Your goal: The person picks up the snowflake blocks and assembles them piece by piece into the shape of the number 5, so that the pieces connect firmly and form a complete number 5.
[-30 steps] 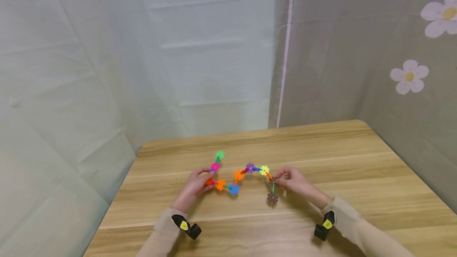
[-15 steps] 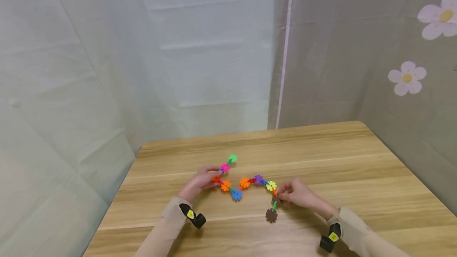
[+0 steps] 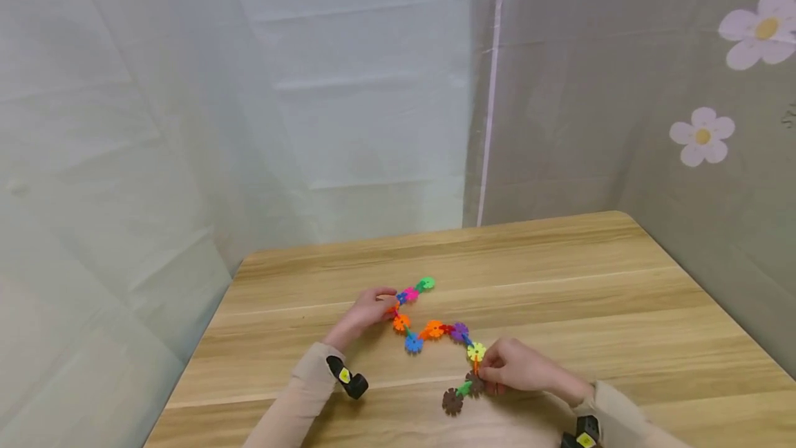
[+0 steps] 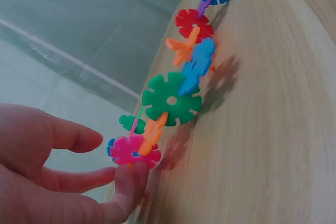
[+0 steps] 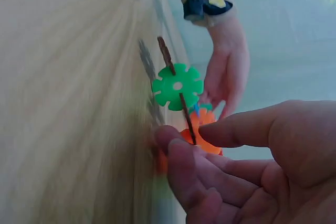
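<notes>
A chain of colourful snowflake discs [image 3: 414, 343], slotted together, winds across the table between my hands. At its left part, my left hand [image 3: 370, 308] pinches a disc; in the left wrist view its fingertips [image 4: 131, 178] meet at a pink disc [image 4: 126, 149]. A light green disc [image 3: 427, 283] forms the far end. My right hand [image 3: 521, 366] pinches a brown disc [image 3: 475, 384] by its edge, beside a yellow disc [image 3: 476, 352]. From it a green disc [image 5: 177, 86] leads to another brown disc [image 3: 452, 402] at the near end. Fingers partly hide the held discs.
The chain lies on or just above a wood-grain table [image 3: 560, 282]. Pale cloth [image 3: 373, 123] hangs behind and at the sides, printed with flowers on the right. Each wrist wears a small black camera [image 3: 356, 384].
My left hand has shifted right, and the light green end has swung right with it. My right hand has come nearer to me, drawing the brown discs closer; the end one has swung left.
</notes>
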### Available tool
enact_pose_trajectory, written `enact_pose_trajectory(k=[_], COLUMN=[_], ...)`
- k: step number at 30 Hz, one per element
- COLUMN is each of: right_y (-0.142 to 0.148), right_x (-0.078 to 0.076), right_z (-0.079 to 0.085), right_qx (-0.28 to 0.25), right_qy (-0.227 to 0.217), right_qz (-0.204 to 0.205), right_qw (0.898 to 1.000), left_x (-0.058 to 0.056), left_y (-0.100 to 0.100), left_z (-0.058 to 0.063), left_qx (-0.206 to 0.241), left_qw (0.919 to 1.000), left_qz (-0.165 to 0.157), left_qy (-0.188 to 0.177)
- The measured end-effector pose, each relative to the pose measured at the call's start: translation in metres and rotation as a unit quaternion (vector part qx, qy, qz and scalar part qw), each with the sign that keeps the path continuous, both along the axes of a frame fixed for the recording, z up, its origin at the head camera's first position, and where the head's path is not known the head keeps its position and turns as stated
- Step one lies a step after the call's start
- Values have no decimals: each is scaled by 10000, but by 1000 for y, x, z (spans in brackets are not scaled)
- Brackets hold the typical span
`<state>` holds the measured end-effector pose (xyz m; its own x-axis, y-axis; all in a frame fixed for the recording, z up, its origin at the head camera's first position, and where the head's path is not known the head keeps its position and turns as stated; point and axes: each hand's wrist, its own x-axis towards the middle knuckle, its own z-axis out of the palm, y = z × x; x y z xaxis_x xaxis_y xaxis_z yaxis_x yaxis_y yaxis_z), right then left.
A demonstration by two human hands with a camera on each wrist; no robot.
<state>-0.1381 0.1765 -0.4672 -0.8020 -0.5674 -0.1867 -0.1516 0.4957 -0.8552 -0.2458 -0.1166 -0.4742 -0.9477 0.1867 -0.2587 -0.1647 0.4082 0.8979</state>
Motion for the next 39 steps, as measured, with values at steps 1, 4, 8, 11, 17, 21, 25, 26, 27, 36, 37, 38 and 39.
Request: enact_pose_trajectory(k=[1,4,8,11,17,21,25,26,27,36,37,38,39], right_y=[-1,-6,-14,-21,-35,-42,-47,-48,-50,-59,-60,-60,-60], right_x=[2,7,12,14,13,13,14,14,14,12,12,12,11], right_z=[1,3,2,1,2,3,4,5,5,5,5,5,5], right_qx=[31,-10,-78,-102,-103,30,59,72,69,320,334,316,268], right_qy=[3,-66,-179,-163,-65,196,162,139,80,168,197,180,113], right_qz=[100,363,612,782,1122,1318,1371,1385,1394,1544,1551,1547,1551], right_qw=[9999,9993,9979,9968,9936,9911,9904,9902,9902,9873,9871,9873,9875], left_x=[0,-2,-6,-9,-14,-17,-18,-19,-19,-19,-19,-19,-18], left_y=[1,4,5,5,6,6,7,7,7,6,5,4,3], left_z=[0,0,-1,-3,-4,-4,-4,-4,-4,-4,-4,-4,-3], left_qx=[91,349,596,788,1218,1440,1530,1529,1530,1609,1614,1592,1547], left_qw=[9999,9993,9980,9964,9915,9882,9866,9867,9865,9851,9852,9856,9864], left_qz=[46,130,210,301,454,522,560,557,587,602,570,562,548], left_qy=[-4,44,97,118,104,66,28,48,38,83,100,95,101])
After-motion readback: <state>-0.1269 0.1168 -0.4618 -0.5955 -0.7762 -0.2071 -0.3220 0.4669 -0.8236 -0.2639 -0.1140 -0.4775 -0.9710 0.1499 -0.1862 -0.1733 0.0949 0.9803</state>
